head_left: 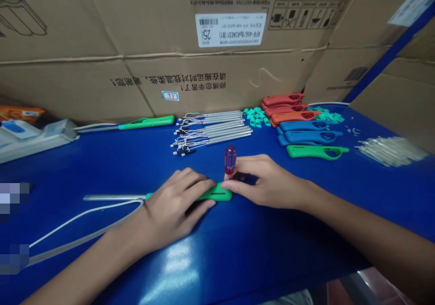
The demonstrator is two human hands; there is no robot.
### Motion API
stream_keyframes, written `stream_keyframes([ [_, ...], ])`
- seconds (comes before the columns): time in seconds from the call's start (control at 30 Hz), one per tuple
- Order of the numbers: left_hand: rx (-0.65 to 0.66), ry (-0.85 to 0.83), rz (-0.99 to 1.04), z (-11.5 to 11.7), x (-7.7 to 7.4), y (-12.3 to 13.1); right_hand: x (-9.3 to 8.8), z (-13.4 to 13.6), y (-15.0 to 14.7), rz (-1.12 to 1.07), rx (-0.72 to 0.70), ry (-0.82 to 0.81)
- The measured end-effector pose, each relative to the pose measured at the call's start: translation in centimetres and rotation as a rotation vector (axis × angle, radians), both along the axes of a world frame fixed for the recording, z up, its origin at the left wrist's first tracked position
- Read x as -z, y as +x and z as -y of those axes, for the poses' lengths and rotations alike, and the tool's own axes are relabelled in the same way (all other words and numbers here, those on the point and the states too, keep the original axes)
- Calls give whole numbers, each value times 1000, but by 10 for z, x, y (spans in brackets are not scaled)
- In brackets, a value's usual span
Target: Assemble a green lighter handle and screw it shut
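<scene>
On the blue table, my left hand [178, 198] is closed over a green lighter handle [222, 193], pressing it down. A long metal tube [112, 197] sticks out of the handle to the left. My right hand [256, 178] pinches the lower part of a small screwdriver [230, 159] with a purple and red grip. It stands upright over the right end of the green handle; its tip is hidden by my fingers. A white cord [84, 214] and a grey tube or strap run left from beneath my left wrist.
Behind my hands lie metal lighter tubes with wires [217, 130], a green-handled lighter [149, 123] and teal caps [257, 116]. Red handles [282, 99], blue handles [306, 137] and a green handle [316, 152] sit right, beside thin white pieces [390, 151]. A cardboard wall [152, 28] closes the back. A power strip [41, 139] is left.
</scene>
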State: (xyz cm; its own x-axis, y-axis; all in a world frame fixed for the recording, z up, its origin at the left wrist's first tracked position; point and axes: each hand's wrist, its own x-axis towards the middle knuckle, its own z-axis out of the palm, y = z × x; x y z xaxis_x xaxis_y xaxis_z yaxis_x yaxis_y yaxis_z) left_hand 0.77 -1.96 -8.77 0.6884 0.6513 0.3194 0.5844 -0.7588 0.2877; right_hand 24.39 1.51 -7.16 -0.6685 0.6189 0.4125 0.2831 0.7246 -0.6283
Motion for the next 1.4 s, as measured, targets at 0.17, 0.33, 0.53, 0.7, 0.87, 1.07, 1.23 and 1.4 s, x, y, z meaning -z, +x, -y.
stream_keyframes([
  [0.17, 2, -9, -2, 0, 0, 0, 3, 1, -1, 24, 44, 96],
  [0.33, 8, 3, -5, 1, 0, -1, 6, 1, -3, -4, 53, 138],
  [0.53, 9, 3, -5, -1, 1, 0, 9, 3, -6, -23, 76, 160],
  [0.7, 10, 0, 0, -1, 1, 0, 10, 3, -7, -19, 88, 169],
  [0.87, 12, 4, -4, 1, 0, 1, 11, 4, -9, -41, 92, 175],
  [1.07, 22, -4, -13, 5, -1, 2, 10, 4, -11, -22, 100, 142],
  [1.23, 30, -9, -15, 4, -2, 3, 4, 6, -12, -11, 42, 11],
  [1.4, 37, -7, -14, 4, -2, 3, -1, 5, -9, -4, 44, -73],
])
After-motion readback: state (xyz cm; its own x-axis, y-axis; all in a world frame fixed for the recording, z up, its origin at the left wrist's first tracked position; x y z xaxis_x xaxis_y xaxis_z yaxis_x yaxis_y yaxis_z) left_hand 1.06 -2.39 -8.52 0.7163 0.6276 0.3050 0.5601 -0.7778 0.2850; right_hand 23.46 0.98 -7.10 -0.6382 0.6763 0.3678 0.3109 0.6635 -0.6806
